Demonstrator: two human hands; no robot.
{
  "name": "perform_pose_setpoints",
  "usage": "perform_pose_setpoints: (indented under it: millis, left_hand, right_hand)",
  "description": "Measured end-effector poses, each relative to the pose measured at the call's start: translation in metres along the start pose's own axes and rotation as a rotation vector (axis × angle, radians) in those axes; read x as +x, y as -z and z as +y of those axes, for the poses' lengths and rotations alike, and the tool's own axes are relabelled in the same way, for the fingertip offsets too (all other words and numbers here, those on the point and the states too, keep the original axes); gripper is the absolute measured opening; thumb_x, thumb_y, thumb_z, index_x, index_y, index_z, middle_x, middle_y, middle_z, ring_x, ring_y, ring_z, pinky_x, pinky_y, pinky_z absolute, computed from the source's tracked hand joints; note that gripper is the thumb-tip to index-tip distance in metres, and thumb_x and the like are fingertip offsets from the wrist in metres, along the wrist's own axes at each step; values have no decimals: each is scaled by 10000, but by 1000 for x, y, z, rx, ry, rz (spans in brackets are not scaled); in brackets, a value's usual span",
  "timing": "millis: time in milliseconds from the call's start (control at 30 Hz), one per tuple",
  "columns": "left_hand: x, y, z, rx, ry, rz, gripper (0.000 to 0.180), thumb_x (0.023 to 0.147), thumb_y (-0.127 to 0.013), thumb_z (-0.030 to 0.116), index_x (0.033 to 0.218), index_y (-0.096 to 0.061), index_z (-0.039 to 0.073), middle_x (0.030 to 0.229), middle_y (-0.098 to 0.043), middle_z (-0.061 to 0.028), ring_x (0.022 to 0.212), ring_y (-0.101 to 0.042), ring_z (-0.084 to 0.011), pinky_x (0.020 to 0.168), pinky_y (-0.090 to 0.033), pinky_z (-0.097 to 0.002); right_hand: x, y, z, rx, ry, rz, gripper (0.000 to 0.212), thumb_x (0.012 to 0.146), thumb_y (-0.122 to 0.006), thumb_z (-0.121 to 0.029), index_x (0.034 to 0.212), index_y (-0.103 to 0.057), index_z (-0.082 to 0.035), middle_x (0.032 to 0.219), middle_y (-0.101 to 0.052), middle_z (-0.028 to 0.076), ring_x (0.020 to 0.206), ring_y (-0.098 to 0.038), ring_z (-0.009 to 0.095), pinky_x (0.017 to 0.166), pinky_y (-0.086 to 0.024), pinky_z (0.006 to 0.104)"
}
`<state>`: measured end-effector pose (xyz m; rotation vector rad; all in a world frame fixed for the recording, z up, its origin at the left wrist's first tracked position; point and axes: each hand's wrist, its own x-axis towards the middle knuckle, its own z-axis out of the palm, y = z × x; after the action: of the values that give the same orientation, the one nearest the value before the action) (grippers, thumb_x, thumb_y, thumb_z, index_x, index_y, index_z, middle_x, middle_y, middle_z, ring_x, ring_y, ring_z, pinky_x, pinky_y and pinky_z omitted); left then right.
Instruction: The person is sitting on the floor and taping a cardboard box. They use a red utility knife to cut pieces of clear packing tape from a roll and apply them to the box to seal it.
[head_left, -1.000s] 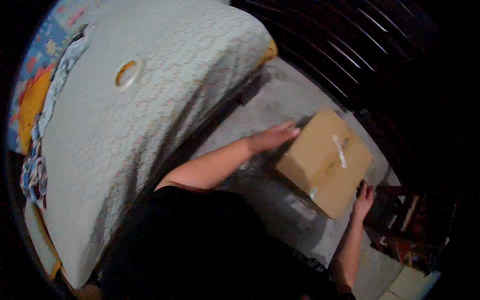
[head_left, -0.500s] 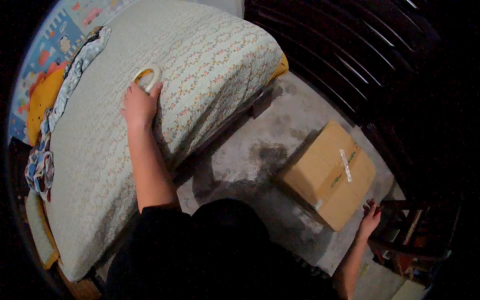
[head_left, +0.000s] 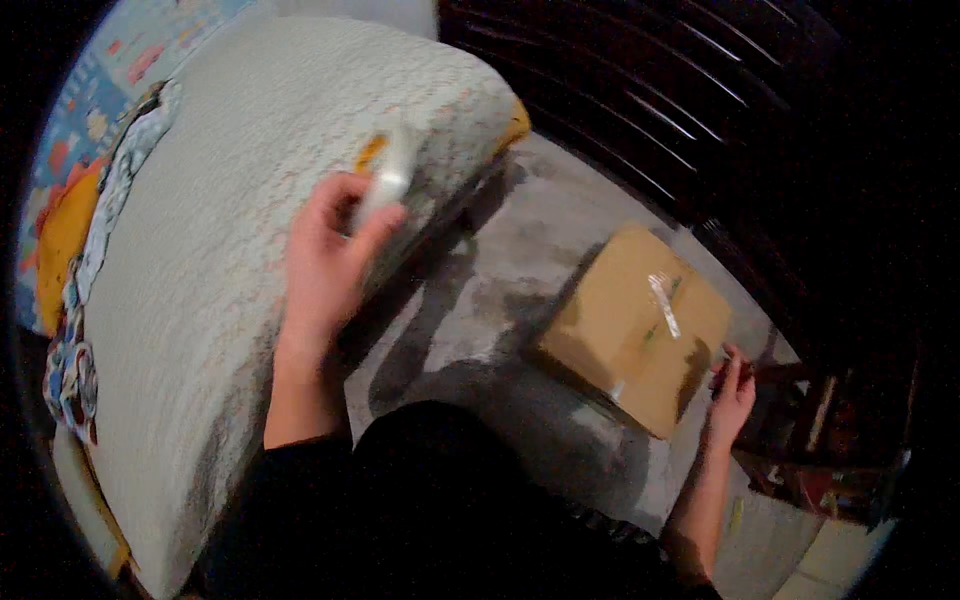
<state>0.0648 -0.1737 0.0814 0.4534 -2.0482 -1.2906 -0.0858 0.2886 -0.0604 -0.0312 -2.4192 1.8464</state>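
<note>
Gripping a pale tape roll in the left hand, with thumb and fingers closed on the near part of the ring, probably for a sure pinch on so narrow a band. Seen against the outer side of the bed, apparently lifted clear and tipped partly on edge, with an orange patch inside; blurred at the rim. Seemingly held by one end only, so as to leave the far side free.

Holding the right hand just beside the right edge of a cardboard carton, with fingers half curled; maybe around something small and dark, but too dim to tell, as with any touch on the box. Perhaps placed there to steady that side. Set flat on the grey floor, likely for firm support from below. Marked on top with a whitish strip, apparently across the seam, presumably to hold the flaps together
</note>
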Motion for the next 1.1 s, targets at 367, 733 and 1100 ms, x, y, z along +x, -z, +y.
perform_pose_setpoints:
  millis: [367,733,1100]
  left_hand:
    - [-49,-135,21,-88,-316,-369,400,682,-858,88,918,-539,39,1034,-634,-117,942,-618,-277,815,-503,-348]
    - [-51,-151,11,116,-453,-359,375,678,-846,146,928,-585,49,1028,-666,-113,948,-630,-331,819,-492,-408]
    - [-48,-160,0,107,-529,-367,386,680,-839,145,940,-575,36,1028,-657,-113,931,-638,-325,826,-487,-412]
  right_hand:
    - [-45,-105,-161,66,343,-370,458,846,-686,50,1282,-634,-80,1116,-604,11,690,-407,14,648,-378,160]
    - [-47,-126,-145,285,58,-332,317,841,-755,-48,1153,-696,-46,1060,-641,37,795,-535,58,655,-434,194]
    - [-44,-130,-134,242,61,-208,192,844,-740,-31,1033,-709,-31,962,-643,-16,692,-491,30,623,-392,178]
